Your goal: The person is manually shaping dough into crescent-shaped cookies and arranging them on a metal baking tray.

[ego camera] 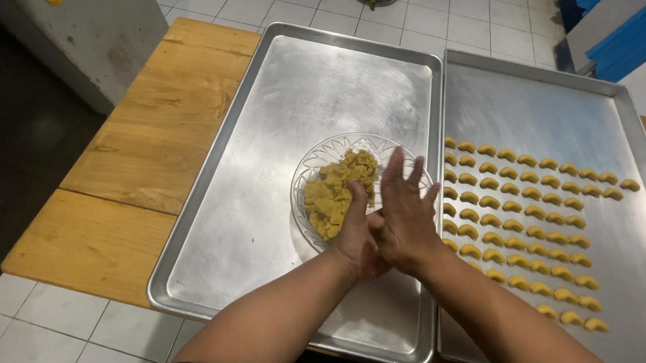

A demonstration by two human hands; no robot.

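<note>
My left hand (353,237) and my right hand (407,207) are pressed palm to palm over the near edge of a clear glass bowl (317,159). The right hand lies on top with its fingers straight and spread. The left hand is underneath, fingers pointing toward the bowl. Whatever is between the palms is hidden. The bowl holds a lump of yellow-brown dough (335,189) and stands on the left metal tray (268,114). The right metal tray (551,104) carries several rows of small crescent-shaped dough pieces (525,212).
Both trays lie side by side on a wooden table (143,144) over a white tiled floor. A grey concrete block (90,26) stands at the far left. Blue objects (627,35) are at the far right.
</note>
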